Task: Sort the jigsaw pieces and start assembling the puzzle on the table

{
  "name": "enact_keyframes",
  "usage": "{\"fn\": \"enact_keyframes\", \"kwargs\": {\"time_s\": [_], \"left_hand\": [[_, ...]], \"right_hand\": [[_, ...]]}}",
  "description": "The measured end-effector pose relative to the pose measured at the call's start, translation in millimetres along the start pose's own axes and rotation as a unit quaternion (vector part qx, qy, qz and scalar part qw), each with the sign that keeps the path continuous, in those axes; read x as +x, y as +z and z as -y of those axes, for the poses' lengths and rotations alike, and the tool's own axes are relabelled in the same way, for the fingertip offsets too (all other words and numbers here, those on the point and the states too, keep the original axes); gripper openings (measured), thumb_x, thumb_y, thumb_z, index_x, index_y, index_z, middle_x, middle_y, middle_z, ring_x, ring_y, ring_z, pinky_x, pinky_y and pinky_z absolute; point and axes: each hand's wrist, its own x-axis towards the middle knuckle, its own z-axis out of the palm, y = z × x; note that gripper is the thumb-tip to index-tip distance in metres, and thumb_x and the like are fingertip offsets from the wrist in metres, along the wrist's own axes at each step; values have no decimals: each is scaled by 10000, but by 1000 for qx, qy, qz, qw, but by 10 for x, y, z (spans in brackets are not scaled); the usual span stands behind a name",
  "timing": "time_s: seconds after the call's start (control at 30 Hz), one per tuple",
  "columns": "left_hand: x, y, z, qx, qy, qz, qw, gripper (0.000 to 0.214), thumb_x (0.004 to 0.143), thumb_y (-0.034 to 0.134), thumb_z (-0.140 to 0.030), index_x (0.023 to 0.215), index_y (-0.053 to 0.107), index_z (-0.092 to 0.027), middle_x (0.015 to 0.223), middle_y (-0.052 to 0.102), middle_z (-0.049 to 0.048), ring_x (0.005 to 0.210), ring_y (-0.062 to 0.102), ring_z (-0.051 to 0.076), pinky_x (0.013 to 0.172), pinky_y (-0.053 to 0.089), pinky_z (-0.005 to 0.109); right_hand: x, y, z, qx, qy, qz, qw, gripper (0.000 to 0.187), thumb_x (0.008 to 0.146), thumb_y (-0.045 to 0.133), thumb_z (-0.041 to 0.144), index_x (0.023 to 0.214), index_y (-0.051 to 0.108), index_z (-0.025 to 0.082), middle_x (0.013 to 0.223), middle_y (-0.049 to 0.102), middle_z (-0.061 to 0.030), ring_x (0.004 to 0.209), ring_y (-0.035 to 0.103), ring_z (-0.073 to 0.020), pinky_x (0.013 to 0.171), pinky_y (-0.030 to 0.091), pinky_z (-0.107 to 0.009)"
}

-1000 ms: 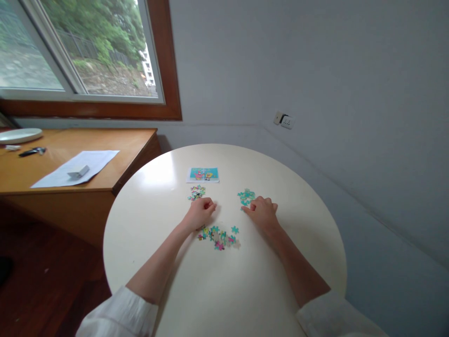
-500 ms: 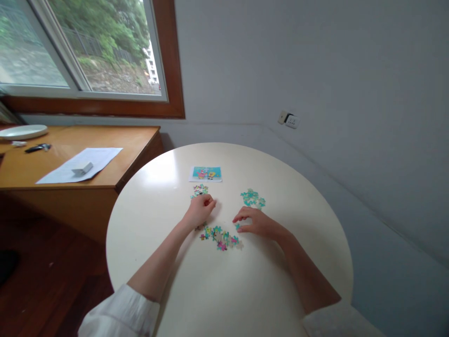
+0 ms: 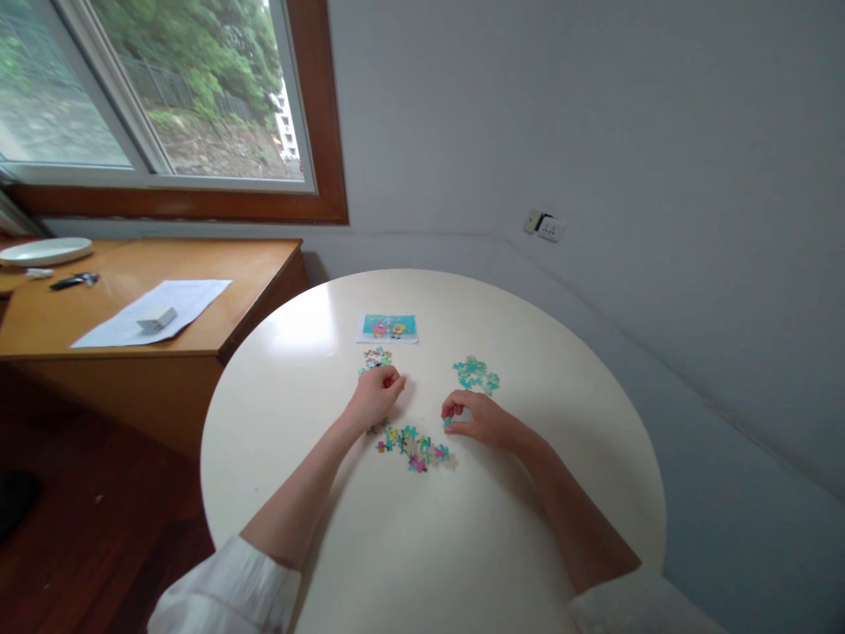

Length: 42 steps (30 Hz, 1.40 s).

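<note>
My right hand [image 3: 476,416] pinches a small teal puzzle piece [image 3: 447,423] between thumb and finger, just right of a mixed pile of puzzle pieces [image 3: 410,443]. My left hand [image 3: 381,392] is closed, its fingers curled; what they hold, if anything, is hidden. It lies between that mixed pile and a smaller group of puzzle pieces [image 3: 376,357], which it partly covers. Beyond my right hand lies a group of mostly teal puzzle pieces [image 3: 475,373]. A picture card [image 3: 389,328] with a pink and a yellow cartoon figure lies farther back.
Everything rests on a round white table [image 3: 422,546]. To the left stands a wooden desk [image 3: 257,255] with a paper sheet [image 3: 198,295], a small white block [image 3: 157,319], a white plate [image 3: 49,253] and a dark object [image 3: 74,281]. A wall with a socket [image 3: 550,229] rises behind.
My right hand's fingers have closed in on the teal puzzle piece, with the index finger drawn back toward the thumb. My left hand has stayed nearly still.
</note>
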Motion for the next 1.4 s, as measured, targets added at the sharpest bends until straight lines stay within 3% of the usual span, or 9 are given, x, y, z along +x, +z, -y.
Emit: {"fn": "enact_keyframes", "kwargs": {"time_s": [0.13, 0.23, 0.43, 0.63, 0.87, 1.03, 1.2, 1.4], "left_hand": [[-11, 23, -15, -6, 18, 19, 1000, 260, 743, 447, -317, 536, 484, -166, 522, 495, -18, 540, 449, 118, 568, 356, 251], [-36, 69, -33, -20, 43, 55, 997, 278, 755, 452, -336, 560, 523, -150, 515, 499, -16, 526, 433, 108, 543, 350, 240], [-104, 121, -81, -55, 68, 128, 988, 283, 771, 460, -355, 689, 616, -134, 526, 495, -21, 508, 402, 88, 470, 320, 197], [-153, 93, -136, -76, 82, 176, 978, 226, 748, 485, -310, 694, 617, -134, 505, 481, -35, 484, 401, 78, 466, 323, 188], [-78, 75, -127, -90, 16, 93, 991, 208, 728, 476, -268, 583, 558, -143, 515, 526, -21, 500, 442, 95, 528, 348, 223], [0, -4, -80, -105, -50, 20, 993, 260, 734, 474, -290, 524, 538, -151, 467, 491, -23, 448, 396, 93, 475, 291, 229], [10, -2, -60, -120, -67, 3, 990, 253, 721, 479, -321, 568, 576, -145, 526, 552, 0, 475, 421, 100, 491, 299, 231], [69, -101, 49, -132, -60, -17, 989, 229, 673, 515, -317, 522, 527, -145, 498, 502, -18, 487, 413, 92, 507, 290, 225]], "right_hand": [[35, 55, -7, 71, 25, -15, 997, 63, 670, 605, 215, 708, 612, 166, 598, 576, 24, 597, 528, -116, 604, 414, -234], [73, 122, 19, 126, 36, -55, 990, 80, 684, 591, 233, 711, 625, 165, 619, 614, 9, 589, 548, -116, 594, 433, -239], [134, 268, 76, 287, 28, -120, 950, 194, 653, 664, 365, 713, 628, 185, 652, 651, -5, 615, 617, -145, 627, 509, -287], [154, 320, 42, 343, 36, -152, 926, 288, 580, 732, 412, 688, 607, 176, 616, 649, -7, 589, 632, -154, 627, 526, -303], [176, 330, -2, 326, 52, -167, 929, 246, 654, 645, 390, 778, 625, 177, 675, 674, -32, 641, 650, -171, 673, 526, -332], [185, 343, -38, 297, 56, -160, 940, 216, 682, 589, 357, 792, 627, 175, 675, 662, -28, 639, 637, -158, 670, 524, -323], [182, 346, -39, 292, 55, -154, 942, 205, 680, 569, 329, 795, 632, 171, 661, 649, -22, 644, 627, -152, 672, 520, -315], [185, 358, -49, 287, 57, -147, 945, 195, 680, 552, 299, 794, 633, 163, 665, 646, -22, 645, 622, -146, 661, 516, -301]]}}
